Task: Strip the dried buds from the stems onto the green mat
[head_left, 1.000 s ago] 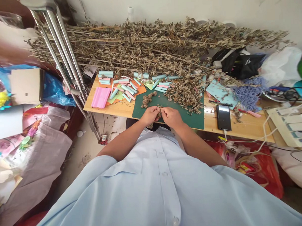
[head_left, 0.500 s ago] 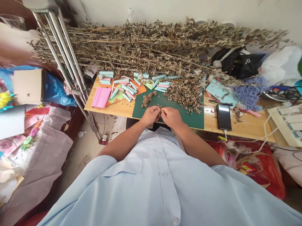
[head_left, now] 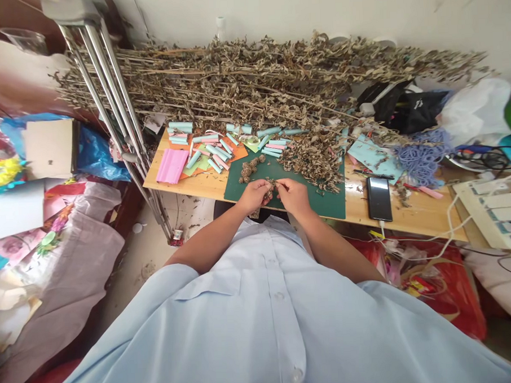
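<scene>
Head | left hand (head_left: 254,196), right hand (head_left: 294,197): grip pinching dried clump (head_left: 269,192) | long axis unclear

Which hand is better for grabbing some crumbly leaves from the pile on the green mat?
Probably the right hand: it is nearer the leaf pile, on the same side of the green mat. The left hand is farther away and seems to be holding a dried clump.
</scene>
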`<action>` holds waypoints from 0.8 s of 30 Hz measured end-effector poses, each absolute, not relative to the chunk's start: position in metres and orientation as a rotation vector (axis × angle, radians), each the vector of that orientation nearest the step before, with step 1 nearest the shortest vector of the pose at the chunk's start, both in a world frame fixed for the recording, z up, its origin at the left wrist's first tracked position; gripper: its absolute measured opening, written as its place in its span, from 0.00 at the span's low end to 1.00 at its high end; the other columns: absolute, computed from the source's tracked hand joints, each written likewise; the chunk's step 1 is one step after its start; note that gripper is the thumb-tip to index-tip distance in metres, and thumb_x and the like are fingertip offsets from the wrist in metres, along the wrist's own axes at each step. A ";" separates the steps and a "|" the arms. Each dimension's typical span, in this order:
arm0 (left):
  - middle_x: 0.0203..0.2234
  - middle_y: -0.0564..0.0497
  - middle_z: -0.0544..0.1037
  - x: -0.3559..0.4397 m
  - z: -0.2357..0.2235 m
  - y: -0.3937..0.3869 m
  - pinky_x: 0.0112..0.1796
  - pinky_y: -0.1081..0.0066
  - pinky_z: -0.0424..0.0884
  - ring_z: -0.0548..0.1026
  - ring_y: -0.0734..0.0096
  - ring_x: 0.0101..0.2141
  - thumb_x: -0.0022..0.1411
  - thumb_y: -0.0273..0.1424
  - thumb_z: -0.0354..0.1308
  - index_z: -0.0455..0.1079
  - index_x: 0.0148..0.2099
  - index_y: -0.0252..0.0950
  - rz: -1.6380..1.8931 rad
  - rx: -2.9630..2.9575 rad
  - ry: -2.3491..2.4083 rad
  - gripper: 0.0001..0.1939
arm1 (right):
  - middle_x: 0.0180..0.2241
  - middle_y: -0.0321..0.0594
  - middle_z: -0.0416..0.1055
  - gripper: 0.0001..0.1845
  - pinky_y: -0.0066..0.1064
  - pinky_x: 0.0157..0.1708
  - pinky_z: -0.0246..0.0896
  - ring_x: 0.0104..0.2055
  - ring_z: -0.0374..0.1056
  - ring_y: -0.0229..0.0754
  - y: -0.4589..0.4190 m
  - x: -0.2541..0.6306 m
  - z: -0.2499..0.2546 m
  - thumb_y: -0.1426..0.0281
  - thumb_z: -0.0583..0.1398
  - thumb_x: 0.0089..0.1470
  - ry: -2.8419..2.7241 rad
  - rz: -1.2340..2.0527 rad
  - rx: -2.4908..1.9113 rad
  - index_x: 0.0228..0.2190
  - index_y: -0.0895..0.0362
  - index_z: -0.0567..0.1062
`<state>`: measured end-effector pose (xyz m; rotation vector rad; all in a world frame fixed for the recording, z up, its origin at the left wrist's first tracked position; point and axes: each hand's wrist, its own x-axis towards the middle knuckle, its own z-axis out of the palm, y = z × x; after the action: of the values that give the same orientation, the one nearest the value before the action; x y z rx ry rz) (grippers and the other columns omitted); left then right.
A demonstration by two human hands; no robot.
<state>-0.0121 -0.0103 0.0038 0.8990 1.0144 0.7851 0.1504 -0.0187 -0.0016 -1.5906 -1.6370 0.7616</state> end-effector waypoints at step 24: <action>0.20 0.55 0.71 -0.009 -0.004 -0.010 0.18 0.79 0.57 0.66 0.81 0.16 0.64 0.33 0.53 0.67 0.33 0.34 0.806 1.035 1.079 0.08 | 0.38 0.46 0.78 0.13 0.38 0.46 0.67 0.42 0.72 0.47 -0.021 0.153 0.009 0.70 0.53 0.63 -2.096 0.477 -1.385 0.39 0.55 0.78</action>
<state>-0.0093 -0.0101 -0.0038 1.0348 1.0795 0.8058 0.1526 -0.0207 0.0090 -1.3848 -2.0956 0.4775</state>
